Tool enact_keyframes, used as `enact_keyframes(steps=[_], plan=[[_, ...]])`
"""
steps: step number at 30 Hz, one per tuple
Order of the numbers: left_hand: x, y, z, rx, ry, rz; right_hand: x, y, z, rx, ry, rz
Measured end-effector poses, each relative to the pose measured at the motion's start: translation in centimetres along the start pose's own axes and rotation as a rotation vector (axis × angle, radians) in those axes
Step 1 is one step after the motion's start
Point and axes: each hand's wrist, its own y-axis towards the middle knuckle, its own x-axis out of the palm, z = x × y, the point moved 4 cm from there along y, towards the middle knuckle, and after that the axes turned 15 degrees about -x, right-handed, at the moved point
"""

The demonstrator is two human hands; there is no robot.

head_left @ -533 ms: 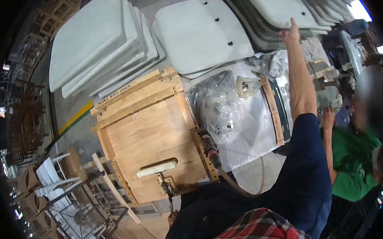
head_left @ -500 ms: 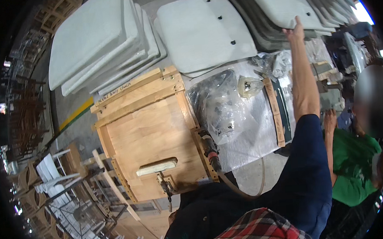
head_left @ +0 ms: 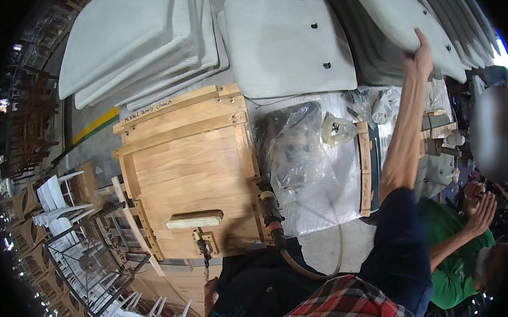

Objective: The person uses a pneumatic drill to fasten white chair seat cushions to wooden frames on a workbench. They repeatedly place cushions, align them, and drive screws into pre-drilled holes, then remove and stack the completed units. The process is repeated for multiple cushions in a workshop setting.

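White is the pad (head_left: 398,13) my right hand (head_left: 419,59) grips by its near edge, tilted over the grey stack (head_left: 366,52); taking hold looks done, moving it clear doesn't. My left hand (head_left: 211,289), near the clamp (head_left: 203,245), is mostly hidden; I can't tell its grip.

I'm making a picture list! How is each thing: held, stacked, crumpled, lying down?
Right hand: closed on a pad's edge
Held pad: gripped at its edge
Left hand: mostly hidden, grip unclear
Left pads: stacked, overlapping
Middle pad: lying, dark fittings showing
Large plastic bag: crumpled
Tool: hose attached; on or off unclear
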Motion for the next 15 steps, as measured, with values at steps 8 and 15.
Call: enact_keyframes(steps=[8,15], plan=[[1.5,3.1,-2.5,0.016,-0.073,-0.006,-5.6,-8.6,5.3,0.128,0.325,-0.019],[1.1,1.0,1.1,0.009,-0.061,-0.026,-0.2,-11.0,-1.9,0.040,0.222,-0.159]])
